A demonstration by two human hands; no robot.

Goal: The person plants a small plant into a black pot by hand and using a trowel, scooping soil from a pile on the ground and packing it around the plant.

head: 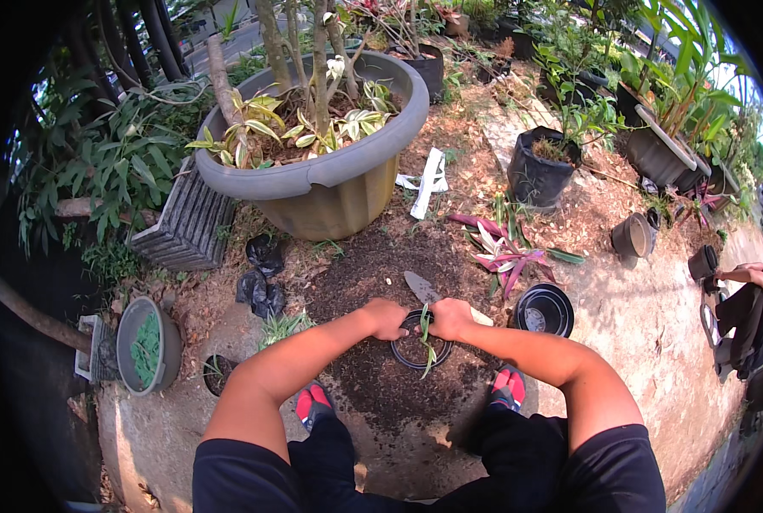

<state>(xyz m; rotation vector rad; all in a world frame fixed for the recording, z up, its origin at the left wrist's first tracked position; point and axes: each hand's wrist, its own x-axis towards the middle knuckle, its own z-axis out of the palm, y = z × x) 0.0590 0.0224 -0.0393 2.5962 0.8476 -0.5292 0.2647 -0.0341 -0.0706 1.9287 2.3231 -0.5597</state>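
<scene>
A small black plastic plant pot [447,359] stands on dark loose soil between my feet. In it grows a young plant with green, pale-edged leaves [429,353], leaning towards me. My left hand [386,319] grips the far left of the pot's rim, its thumb reaching inward. On the far right of the rim is my right hand [451,319], curled close beside the stem. Both hands' fingertips are partly hidden. Just beyond them, a trowel [421,286] lies with its soiled metal blade pointing away; a pale handle [481,317] shows behind my right wrist.
Right of the pot are empty nested black pots [544,309] and uprooted purple-leaved plants [506,256]. A large planter [330,205] stands ahead. Black plastic bags [261,279] and a grey tub [170,349] lie left. A person [750,314] sits at far right.
</scene>
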